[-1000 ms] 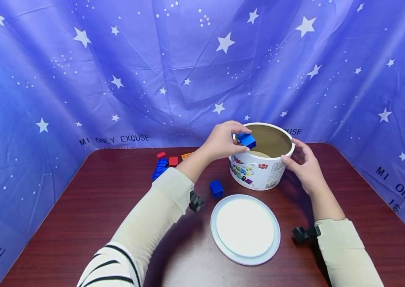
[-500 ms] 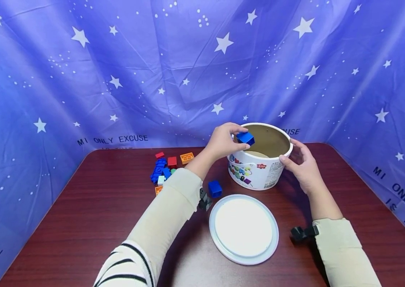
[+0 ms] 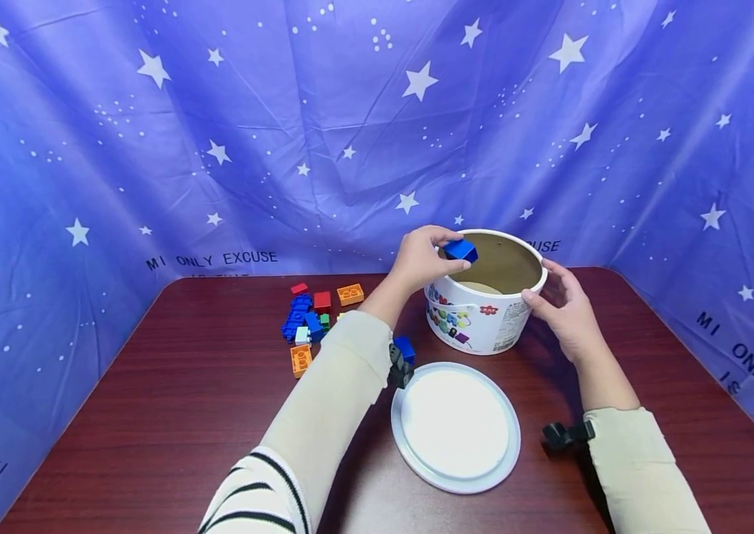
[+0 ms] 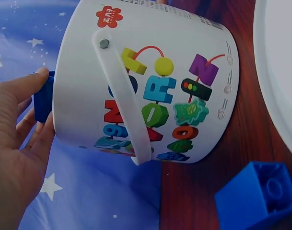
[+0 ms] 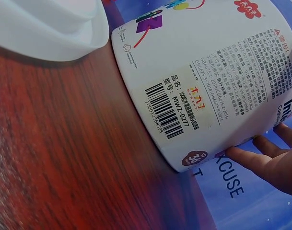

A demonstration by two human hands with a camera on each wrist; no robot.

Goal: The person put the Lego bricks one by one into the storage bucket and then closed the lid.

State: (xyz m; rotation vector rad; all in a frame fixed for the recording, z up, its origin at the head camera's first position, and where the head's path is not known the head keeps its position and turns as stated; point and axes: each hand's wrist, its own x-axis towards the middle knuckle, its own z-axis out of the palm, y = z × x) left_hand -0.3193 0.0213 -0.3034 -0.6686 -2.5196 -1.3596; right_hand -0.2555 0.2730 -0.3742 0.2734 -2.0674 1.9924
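My left hand (image 3: 419, 256) pinches a blue block (image 3: 461, 251) between thumb and fingers, over the left part of a white bucket's (image 3: 510, 322) opening. In the left wrist view that block (image 4: 43, 98) shows right at the bucket's rim. My right hand (image 3: 565, 310) grips the bucket at its right side, thumb toward the front and fingers farther round the wall. The bucket stands upright, with colourful printing and a white handle (image 4: 122, 96). A second blue block (image 3: 405, 347) lies on the table, partly hidden by the left wrist camera.
A round white lid (image 3: 457, 423) lies in front of the bucket. To the left are a blue studded piece (image 3: 296, 317), a red block (image 3: 322, 301), orange blocks (image 3: 350, 294) and several other small pieces. A starry blue cloth (image 3: 323, 148) hangs behind the table (image 3: 170, 415).
My left forearm has swung right, uncovering more of the loose blocks and partly covering the blue block on the table. The held block has risen slightly. My right hand stays on the bucket.
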